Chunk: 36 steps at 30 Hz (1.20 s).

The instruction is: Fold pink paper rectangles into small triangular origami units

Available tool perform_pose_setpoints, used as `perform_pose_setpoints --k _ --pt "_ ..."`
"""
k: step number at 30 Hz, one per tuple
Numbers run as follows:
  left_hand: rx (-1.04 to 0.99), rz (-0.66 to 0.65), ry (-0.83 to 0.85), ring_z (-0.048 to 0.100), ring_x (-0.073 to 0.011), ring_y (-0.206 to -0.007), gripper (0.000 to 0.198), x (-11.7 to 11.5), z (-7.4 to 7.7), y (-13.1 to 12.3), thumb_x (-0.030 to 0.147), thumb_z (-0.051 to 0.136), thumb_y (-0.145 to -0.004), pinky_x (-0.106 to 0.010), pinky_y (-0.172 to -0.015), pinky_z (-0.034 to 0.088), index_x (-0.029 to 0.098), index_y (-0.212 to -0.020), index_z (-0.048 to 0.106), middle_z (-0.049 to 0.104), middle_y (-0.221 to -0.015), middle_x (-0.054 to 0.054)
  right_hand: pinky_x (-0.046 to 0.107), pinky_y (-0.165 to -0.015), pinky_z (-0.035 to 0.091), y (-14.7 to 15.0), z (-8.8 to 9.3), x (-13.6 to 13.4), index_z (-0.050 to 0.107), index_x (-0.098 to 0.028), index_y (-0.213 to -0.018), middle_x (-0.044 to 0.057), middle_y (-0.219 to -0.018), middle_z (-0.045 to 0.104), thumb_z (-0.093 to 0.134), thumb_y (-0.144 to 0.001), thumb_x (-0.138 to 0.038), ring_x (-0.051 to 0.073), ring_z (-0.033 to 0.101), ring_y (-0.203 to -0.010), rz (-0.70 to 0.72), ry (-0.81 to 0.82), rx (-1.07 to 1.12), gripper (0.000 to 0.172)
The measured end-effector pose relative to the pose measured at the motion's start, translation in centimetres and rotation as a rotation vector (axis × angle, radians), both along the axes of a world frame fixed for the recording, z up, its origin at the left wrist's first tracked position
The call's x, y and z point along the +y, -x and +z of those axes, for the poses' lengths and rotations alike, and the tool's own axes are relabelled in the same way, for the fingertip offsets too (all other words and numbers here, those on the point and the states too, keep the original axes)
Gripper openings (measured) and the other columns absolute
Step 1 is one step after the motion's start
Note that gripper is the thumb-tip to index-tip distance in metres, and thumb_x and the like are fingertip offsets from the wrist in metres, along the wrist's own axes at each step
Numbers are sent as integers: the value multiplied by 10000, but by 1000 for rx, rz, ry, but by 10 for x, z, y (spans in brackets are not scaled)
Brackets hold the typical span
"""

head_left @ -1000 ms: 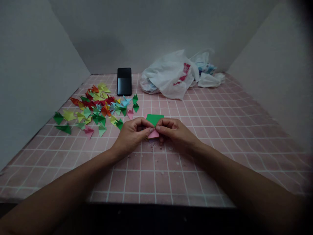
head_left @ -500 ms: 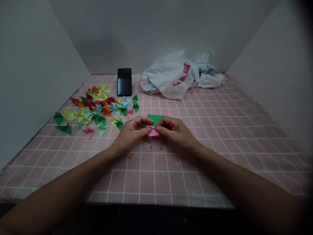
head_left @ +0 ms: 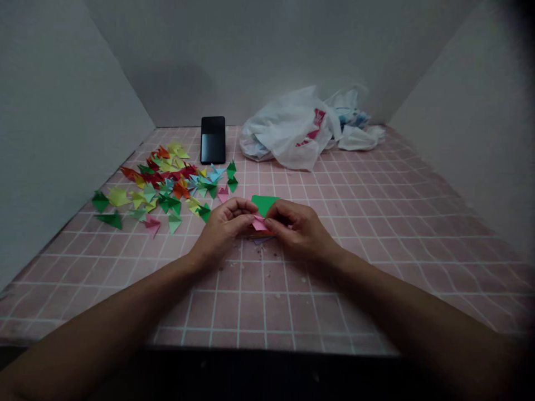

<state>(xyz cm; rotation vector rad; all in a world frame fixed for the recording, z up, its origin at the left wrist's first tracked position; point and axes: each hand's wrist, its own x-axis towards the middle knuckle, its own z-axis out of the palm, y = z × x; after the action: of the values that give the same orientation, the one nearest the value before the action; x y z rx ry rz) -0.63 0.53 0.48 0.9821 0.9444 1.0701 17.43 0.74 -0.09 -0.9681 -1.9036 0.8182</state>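
Note:
A small piece of folded pink paper (head_left: 259,223) is pinched between my two hands at the middle of the table. My left hand (head_left: 228,223) has thumb and fingers closed on its left side. My right hand (head_left: 298,225) grips its right side with thumb and bent forefinger. Behind and under it lies a stack of coloured paper squares, a green sheet (head_left: 264,204) showing at the far side and other colours peeking out at the near side. My fingers hide part of the pink paper's folds.
Many folded paper birds (head_left: 169,184) in several colours lie spread on the left. A black phone (head_left: 213,140) leans upright behind them. Crumpled white plastic bags (head_left: 288,125) rest at the back. Small scraps dot the pink checked tablecloth (head_left: 254,306), with walls on three sides.
The pink paper has tilted and shows a narrower shape between my fingers. My right thumb has shifted slightly toward the left and down; the other things have stayed put.

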Motion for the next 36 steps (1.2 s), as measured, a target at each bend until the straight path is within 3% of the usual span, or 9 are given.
perform_pose_setpoints --k 6,14,20,30,36 --pt "63 -5 -14 629 -104 -680 265 1 -1 1 252 834 -701 -234 -670 537 159 -865 648 663 -759 18 274 -634 357 1 -2 -1 566 -177 -729 -16 -711 562 593 -886 -157 119 491 -654 2 -23 -26 160" --pt "69 23 -4 602 -92 -673 269 0 0 1 258 852 -666 -214 -643 511 159 -813 650 644 -748 25 268 -566 341 -1 -1 -1 558 -188 -743 -34 -639 511 570 -913 -300 112 451 -584 54 329 163 204" --pt "83 40 -48 604 -94 -676 252 2 0 1 254 839 -670 -214 -642 511 163 -806 646 650 -760 19 264 -551 334 -1 0 -1 566 -187 -723 -31 -639 512 601 -894 -344 106 453 -574 71 394 230 235" --pt "175 36 -219 600 -103 -698 227 0 1 1 271 829 -705 -218 -652 492 169 -799 649 658 -763 15 257 -524 388 0 -7 1 573 -196 -737 -41 -563 561 686 -855 -440 107 510 -494 150 660 413 293" --pt "193 33 -212 602 -112 -699 243 0 0 1 302 833 -710 -230 -655 488 173 -814 655 661 -761 13 254 -524 393 -2 -5 1 583 -195 -739 -39 -556 564 703 -838 -440 108 515 -494 147 666 404 290"
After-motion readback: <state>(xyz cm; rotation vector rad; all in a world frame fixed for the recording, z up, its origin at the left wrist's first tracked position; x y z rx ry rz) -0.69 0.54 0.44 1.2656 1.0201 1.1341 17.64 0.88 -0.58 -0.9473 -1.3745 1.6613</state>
